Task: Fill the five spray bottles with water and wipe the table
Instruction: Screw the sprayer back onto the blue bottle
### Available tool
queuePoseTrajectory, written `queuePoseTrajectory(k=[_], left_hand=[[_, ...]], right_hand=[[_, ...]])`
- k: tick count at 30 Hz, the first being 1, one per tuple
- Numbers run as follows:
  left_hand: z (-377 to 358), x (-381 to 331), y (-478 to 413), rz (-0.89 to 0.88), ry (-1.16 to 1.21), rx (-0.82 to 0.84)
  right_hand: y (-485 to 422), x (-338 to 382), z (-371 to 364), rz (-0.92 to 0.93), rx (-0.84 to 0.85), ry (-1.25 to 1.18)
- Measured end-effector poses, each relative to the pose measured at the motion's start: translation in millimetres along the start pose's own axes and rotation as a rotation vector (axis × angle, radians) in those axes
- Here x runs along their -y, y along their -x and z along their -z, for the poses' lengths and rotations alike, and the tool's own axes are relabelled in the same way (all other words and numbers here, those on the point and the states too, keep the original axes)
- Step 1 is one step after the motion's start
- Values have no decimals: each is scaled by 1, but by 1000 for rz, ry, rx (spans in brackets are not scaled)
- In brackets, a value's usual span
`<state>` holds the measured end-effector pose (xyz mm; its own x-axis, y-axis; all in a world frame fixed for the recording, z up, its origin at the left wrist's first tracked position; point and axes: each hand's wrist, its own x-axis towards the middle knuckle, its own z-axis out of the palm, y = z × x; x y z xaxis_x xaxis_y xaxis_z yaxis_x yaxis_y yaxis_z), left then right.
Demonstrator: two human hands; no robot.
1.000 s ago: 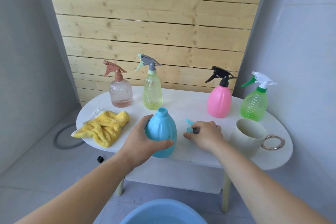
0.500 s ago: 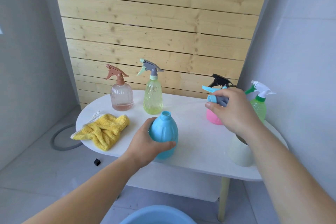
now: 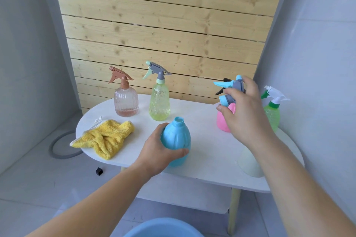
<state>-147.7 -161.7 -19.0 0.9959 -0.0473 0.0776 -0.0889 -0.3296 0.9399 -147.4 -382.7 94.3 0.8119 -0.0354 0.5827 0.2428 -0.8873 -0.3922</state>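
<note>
- My left hand (image 3: pixel 158 152) grips the open blue bottle (image 3: pixel 176 140), upright near the table's (image 3: pixel 208 152) front edge.
- My right hand (image 3: pixel 244 113) pinches its spray head (image 3: pixel 230 90) aloft.
- Risk: my forearm may knock the cream cup (image 3: pixel 250 161) below it.

Nothing legible here: no words, brand, number or sign can be read; the raised relief on the yellow-green bottle (image 3: pixel 159 100), which stands just behind the blue bottle (image 3: pixel 176 140), is too blurred to tell as lettering.
</note>
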Motion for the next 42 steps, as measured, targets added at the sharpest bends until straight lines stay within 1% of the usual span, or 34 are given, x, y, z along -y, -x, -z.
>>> queuePoseTrajectory(k=[4, 6, 9, 11, 15, 23, 28, 30, 34, 38, 42], left_hand=[[-7, -2, -5, -2, 12, 2], [-11, -4, -7, -6, 17, 4], [-16, -5, -10, -9, 28, 9], [-18, -6, -12, -14, 37, 17], [-20, -6, -14, -24, 58, 39], [-18, -5, -18, -32, 47, 104], [-12, 1, -20, -11, 3, 164], [-10, 2, -19, -2, -13, 173], [-9, 4, -19, -48, -46, 158], [-11, 6, -18, -38, -17, 135], [-14, 4, -17, -23, -74, 109]], right_hand=[[-3, 14, -4, 149, -71, 3], [-3, 23, -7, 215, -78, 15], [-2, 35, -14, 330, -7, -16], [0, 40, -22, 348, 69, -44], [4, 42, -38, 303, 177, -155], [5, 38, -60, 220, 266, -339], [5, 40, -59, 22, 306, -543], [4, 36, -58, -1, 353, -540], [5, 32, -58, 12, 455, -490], [6, 30, -60, -9, 458, -497], [4, 29, -62, -50, 448, -583]])
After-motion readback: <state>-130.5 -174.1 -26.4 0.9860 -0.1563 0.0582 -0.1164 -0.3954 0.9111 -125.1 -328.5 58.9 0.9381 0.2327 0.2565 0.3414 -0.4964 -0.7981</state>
